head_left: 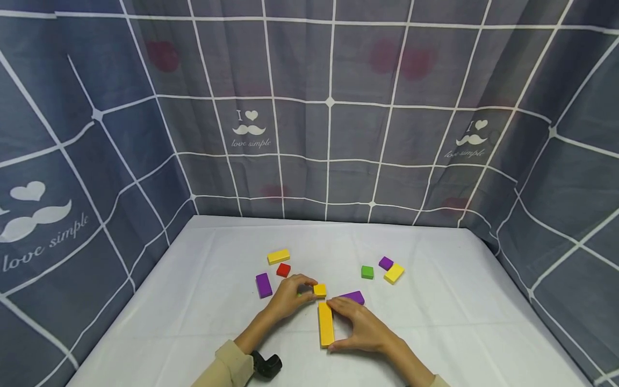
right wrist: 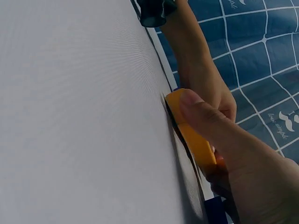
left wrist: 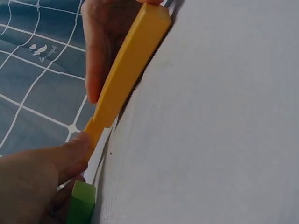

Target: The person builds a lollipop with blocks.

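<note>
My left hand [head_left: 290, 296] pinches a small yellow block [head_left: 319, 291] between thumb and fingers near the middle of the table. Just nearer to me, my right hand [head_left: 362, 327] grips a long yellow block [head_left: 326, 325] by its two ends, thumb at the near end. In the left wrist view the small block's end meets or nearly meets the long yellow block [left wrist: 133, 65]. A green block [left wrist: 81, 203] lies by the left hand, mostly hidden in the head view. Beyond the right fingers is a purple block [head_left: 354, 297], partly covered.
To the left lie a yellow block [head_left: 278, 257], a red block [head_left: 283, 270] and a purple block [head_left: 264, 285]. On the right are a green block [head_left: 367, 272], a purple block [head_left: 386, 263] and a yellow block [head_left: 394, 273]. A checked curtain [head_left: 300, 177] surrounds the white table [head_left: 217, 301].
</note>
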`<move>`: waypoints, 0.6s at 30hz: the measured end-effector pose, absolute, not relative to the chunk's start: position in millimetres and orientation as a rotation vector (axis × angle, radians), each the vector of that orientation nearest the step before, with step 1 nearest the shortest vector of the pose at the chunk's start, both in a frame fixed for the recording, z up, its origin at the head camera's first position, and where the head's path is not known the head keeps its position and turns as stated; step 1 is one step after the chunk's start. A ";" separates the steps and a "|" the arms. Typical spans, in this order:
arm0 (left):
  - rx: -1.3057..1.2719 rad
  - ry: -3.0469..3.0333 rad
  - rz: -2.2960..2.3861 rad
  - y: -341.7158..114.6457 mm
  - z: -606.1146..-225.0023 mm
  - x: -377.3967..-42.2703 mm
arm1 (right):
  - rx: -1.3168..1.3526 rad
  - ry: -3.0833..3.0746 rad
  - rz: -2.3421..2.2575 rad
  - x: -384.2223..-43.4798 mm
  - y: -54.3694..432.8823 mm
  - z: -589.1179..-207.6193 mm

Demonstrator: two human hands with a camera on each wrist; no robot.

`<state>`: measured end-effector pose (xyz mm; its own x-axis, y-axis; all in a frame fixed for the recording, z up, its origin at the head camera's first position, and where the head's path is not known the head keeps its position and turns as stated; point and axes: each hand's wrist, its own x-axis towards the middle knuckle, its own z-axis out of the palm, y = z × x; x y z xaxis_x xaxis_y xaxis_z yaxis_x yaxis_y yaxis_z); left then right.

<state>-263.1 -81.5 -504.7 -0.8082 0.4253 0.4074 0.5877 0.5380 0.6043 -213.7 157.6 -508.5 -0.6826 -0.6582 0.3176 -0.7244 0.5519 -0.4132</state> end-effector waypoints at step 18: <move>-0.907 -2.566 -1.084 -84.0 -512.9 -263.2 | 1.204 -2.682 0.702 -212.8 156.5 -510.2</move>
